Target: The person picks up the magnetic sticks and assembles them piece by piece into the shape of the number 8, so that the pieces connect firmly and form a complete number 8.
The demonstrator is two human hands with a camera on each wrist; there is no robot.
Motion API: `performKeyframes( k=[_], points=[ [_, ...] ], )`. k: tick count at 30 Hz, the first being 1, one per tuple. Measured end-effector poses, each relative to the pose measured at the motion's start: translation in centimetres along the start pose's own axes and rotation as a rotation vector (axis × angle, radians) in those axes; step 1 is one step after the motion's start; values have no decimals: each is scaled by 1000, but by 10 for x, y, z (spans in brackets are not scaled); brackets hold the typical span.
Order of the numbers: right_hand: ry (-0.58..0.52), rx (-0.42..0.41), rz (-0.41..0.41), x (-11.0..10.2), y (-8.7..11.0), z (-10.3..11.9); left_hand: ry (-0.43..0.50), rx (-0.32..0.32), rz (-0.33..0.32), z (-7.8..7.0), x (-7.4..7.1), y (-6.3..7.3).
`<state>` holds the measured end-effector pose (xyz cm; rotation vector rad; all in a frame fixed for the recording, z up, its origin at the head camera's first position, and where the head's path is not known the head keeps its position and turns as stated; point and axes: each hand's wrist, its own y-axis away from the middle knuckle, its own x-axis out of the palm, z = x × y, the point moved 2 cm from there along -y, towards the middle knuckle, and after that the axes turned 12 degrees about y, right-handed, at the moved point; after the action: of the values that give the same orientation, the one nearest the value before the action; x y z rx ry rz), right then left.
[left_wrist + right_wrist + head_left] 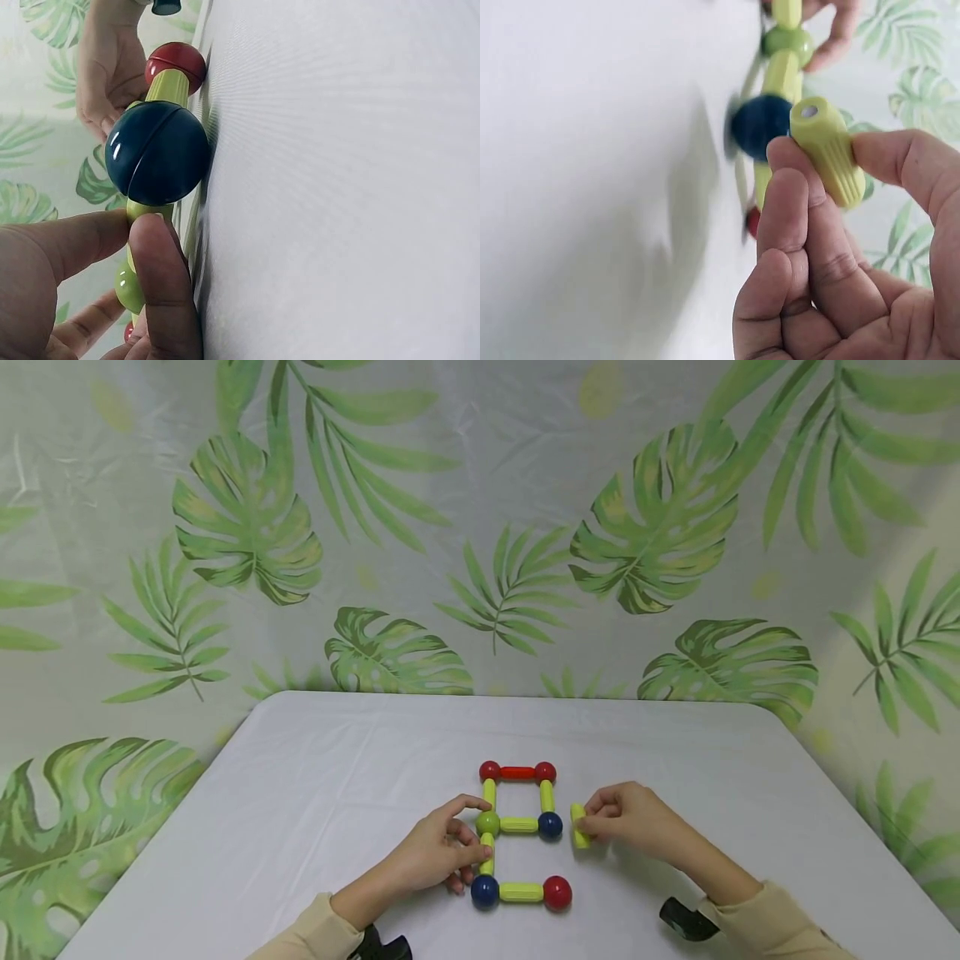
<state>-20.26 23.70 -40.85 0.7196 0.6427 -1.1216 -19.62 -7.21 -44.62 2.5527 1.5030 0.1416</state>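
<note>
A flat figure of magnetic balls and rods lies on the table: a closed square above, three sides of another below. My left hand (435,853) pinches the lower-left yellow-green rod (487,866) between thumb and forefinger, between the green ball (487,823) and a blue ball (485,892). My right hand (637,820) pinches a loose yellow-green magnetic rod (826,154), its metal end showing in the right wrist view. That rod stands just right of the other blue ball (550,826), apart from it. A red ball (557,892) ends the bottom rod (521,892).
Two red balls (490,771) joined by a red rod (517,772) form the figure's far side. Black wrist devices (688,919) sit by both sleeves. A leaf-patterned cloth (510,485) hangs behind the white-covered table (322,777).
</note>
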Motion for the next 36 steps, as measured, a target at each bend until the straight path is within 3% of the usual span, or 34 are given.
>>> performKeyframes(
  k=[14,36],
  points=[
    [-98,84,12,23,3,11,-3,2,-7,0,1,1],
    [-134,57,63,35,3,14,-23,12,-1,1,1,0]
  ],
)
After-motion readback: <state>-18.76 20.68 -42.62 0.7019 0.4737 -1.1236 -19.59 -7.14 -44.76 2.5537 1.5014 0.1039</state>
